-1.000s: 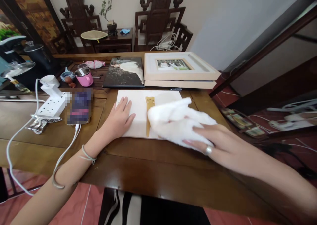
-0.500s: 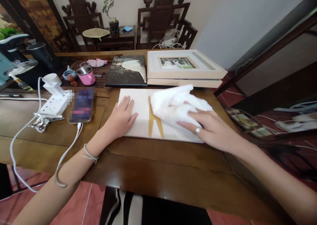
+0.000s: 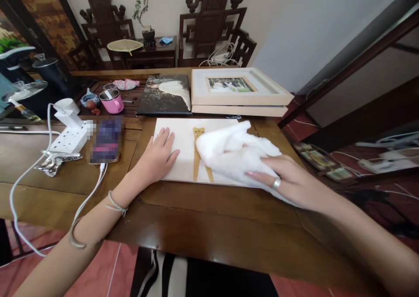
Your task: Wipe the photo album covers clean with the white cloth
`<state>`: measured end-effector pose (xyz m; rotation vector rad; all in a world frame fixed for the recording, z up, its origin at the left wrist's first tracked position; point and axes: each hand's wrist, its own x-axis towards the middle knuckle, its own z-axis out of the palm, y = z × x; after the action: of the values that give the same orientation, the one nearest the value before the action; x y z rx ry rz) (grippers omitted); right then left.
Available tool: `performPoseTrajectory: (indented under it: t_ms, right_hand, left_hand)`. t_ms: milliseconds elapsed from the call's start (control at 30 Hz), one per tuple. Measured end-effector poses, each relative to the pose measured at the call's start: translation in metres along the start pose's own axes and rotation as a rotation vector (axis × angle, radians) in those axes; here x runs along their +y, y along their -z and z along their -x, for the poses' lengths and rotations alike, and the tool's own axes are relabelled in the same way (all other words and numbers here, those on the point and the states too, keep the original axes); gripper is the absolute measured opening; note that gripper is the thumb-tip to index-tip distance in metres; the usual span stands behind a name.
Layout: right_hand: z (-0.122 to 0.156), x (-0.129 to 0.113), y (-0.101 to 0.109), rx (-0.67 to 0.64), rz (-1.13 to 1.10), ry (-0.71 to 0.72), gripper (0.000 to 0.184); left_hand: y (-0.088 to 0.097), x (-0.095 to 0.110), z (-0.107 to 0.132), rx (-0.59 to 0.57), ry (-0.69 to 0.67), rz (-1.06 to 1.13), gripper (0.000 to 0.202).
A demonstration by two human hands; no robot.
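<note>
My left hand (image 3: 159,154) lies flat on the left part of a pale board (image 3: 182,133), fingers apart and holding nothing. Bunched white cloth (image 3: 229,146) is in my right hand (image 3: 288,177), which presses it over the right side of the board; a ring shows on one finger. Some fingertips of that hand are hidden in the cloth's folds. Between the hands, a flat yellowish forked stand (image 3: 197,157) runs down the board, its right leg partly covered by the cloth.
Behind the board lie a dark photo panel (image 3: 166,94) and stacked wooden picture frames (image 3: 240,85). Leftward are a phone (image 3: 106,140) on a cable, a white power strip (image 3: 70,138), a pink mug (image 3: 111,101) and a silver clip-like object (image 3: 57,162). The wooden table's (image 3: 196,214) front edge is near me.
My right hand has slid the white cloth a little to the right and toward me, uncovering more of the forked stand's top. The left hand stays on the board.
</note>
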<state>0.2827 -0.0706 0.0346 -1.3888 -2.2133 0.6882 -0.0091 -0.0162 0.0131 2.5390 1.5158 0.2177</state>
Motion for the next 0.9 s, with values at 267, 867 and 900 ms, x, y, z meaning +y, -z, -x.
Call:
performPoseTrajectory:
  t_ms: [267, 867, 900]
  right_hand:
    - [-0.037, 0.0, -0.015, 0.156, -0.041, 0.009, 0.05]
    - [0.033, -0.001, -0.024, 0.173, -0.054, 0.181, 0.027]
    - [0.034, 0.002, -0.024, 0.175, -0.045, 0.198, 0.025]
  left_hand:
    - [-0.001, -0.007, 0.001, 0.009, -0.014, 0.012, 0.056]
    - [0.002, 0.006, -0.007, -0.022, -0.033, 0.0, 0.056]
    - [0.002, 0.008, -0.008, -0.026, -0.026, -0.004, 0.057]
